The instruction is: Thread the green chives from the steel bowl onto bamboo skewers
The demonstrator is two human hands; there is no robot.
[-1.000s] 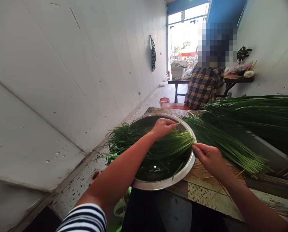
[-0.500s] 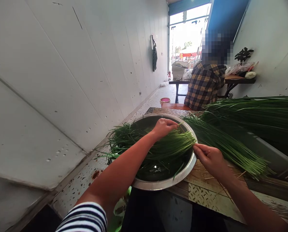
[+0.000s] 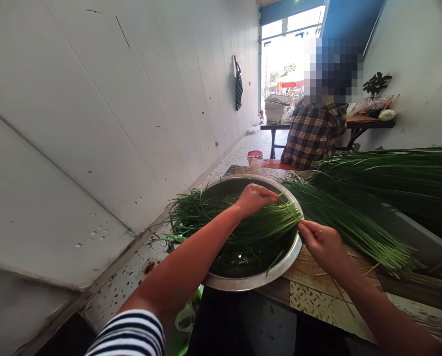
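A bunch of long garlic chives (image 3: 269,220) lies across a round metal basin (image 3: 239,284), its leafy tips hanging over the far left rim. The pale cut ends rest near the right rim. Above these ends, my left hand (image 3: 256,199) is closed in a pinch on a thin pale chive stalk. My right hand (image 3: 321,242), at the basin's right rim, has thumb and forefinger pinched at the chives' cut ends. Dark liquid with bright glints shows in the basin's lower part.
A second chive bunch (image 3: 358,227) lies right of the basin on the patterned wooden table (image 3: 317,296), before a larger heap of greens (image 3: 391,165) over a pale crate (image 3: 417,225). Ahead, a person in a plaid shirt (image 3: 312,131) sits facing away. A pink bucket (image 3: 254,156) stands on the floor.
My left hand has shifted slightly right and down along the cut ends, still pinched. My right hand stays at the rim. The whole view has moved a little.
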